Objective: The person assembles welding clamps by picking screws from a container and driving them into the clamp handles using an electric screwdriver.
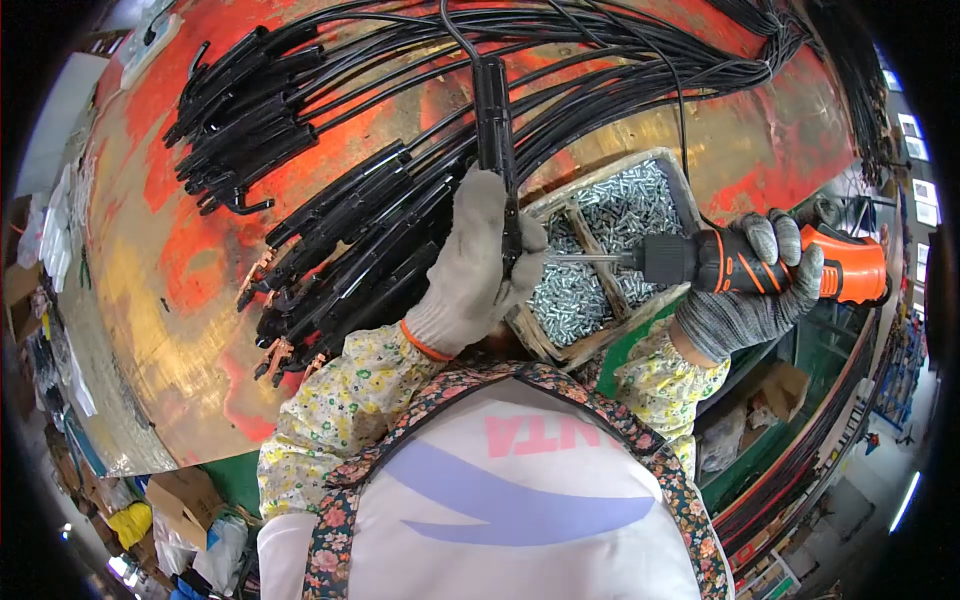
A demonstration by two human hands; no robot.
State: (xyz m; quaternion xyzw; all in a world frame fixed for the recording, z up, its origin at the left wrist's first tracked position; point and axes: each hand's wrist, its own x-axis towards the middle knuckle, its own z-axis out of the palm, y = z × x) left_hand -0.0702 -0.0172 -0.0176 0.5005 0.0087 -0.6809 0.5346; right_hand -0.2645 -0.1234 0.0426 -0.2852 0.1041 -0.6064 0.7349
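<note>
My left hand point(475, 240), in a pale work glove, is closed around a black plastic handle point(491, 110) with a cable running from its top. In a grey knit glove, my right hand point(765, 280) grips an orange and black power screwdriver point(715, 262). The screwdriver lies level, its long bit point(590, 258) reaching left to the handle beside my left fingers. Whether the bit touches a screw is hidden by those fingers. Under the bit stands a divided wooden box point(683, 190) of small silvery screws point(625, 205).
Several black handles with cables point(340, 200) lie left of my hands, some with copper-coloured ends point(275, 360). More handles point(240, 130) lie at the upper left. A thick cable bundle point(640, 80) crosses the back of the red-stained table point(150, 330). Cardboard boxes point(185, 505) stand below.
</note>
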